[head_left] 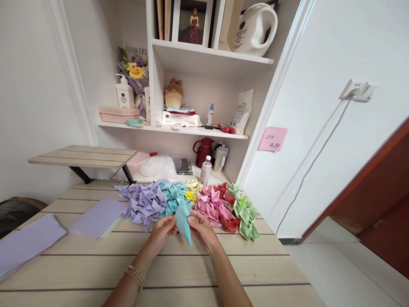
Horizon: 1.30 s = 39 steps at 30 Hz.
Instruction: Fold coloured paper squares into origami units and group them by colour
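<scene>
Between my two hands, above the table, is a folded piece of light blue paper (183, 222) with a pointed lower end. My left hand (164, 229) pinches its left edge. On its right side, my right hand (202, 228) grips it with thumb and fingers. Just beyond lies a heap of folded paper boats, sorted by colour: purple boats (145, 204), blue boats (172, 194), yellow boats (192, 190), pink boats (211, 202), red boats (230, 224) and green boats (246, 213).
Stacks of purple paper (99, 216) and lilac sheets (28, 243) lie at the left. A small raised stand (83, 156) is behind them. Near the shelf stand a clear bottle (206, 170), a red jug (203, 152) and a tumbler (220, 157).
</scene>
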Tool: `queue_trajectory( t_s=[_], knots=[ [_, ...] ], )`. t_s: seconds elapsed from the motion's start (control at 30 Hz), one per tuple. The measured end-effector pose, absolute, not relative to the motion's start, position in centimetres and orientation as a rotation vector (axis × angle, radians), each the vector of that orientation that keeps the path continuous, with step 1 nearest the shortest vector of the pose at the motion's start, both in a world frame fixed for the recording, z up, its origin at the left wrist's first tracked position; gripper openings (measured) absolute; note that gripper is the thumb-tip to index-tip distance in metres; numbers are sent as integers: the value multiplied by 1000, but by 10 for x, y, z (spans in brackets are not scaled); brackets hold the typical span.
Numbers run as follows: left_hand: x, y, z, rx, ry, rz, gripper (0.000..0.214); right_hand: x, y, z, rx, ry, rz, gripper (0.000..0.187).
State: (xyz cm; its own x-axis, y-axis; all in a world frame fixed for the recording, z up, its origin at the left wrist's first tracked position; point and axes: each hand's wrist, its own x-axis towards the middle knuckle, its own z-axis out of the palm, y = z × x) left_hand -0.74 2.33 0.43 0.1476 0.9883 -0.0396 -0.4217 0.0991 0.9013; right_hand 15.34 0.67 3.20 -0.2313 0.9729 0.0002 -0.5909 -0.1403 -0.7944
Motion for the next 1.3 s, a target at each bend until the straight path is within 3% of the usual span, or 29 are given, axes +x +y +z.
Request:
queue_trajectory(
  t_s=[0.33,0.57,0.73,0.83,1.03,1.17,1.3],
  knots=[
    [-7,23,4,844,787,1199,27,152,6,30,-631,-987,1675,33],
    [-9,27,3,915,874,1203,33,156,12,27,-905,-1199,1193,27],
    [-10,29,0,950,916,1195,33,159,11,33,-901,-1373,1146,35],
    [-9,26,3,944,917,1194,33,158,10,32,-884,-1405,1129,29],
    [-5,15,17,925,875,1134,33,159,10,30,-987,-1534,741,20],
    [-6,14,21,923,884,1135,28,161,9,34,-926,-1554,813,19],
    [-11,17,22,955,929,1138,26,167,8,34,-825,-1577,1159,15]
  ],
)
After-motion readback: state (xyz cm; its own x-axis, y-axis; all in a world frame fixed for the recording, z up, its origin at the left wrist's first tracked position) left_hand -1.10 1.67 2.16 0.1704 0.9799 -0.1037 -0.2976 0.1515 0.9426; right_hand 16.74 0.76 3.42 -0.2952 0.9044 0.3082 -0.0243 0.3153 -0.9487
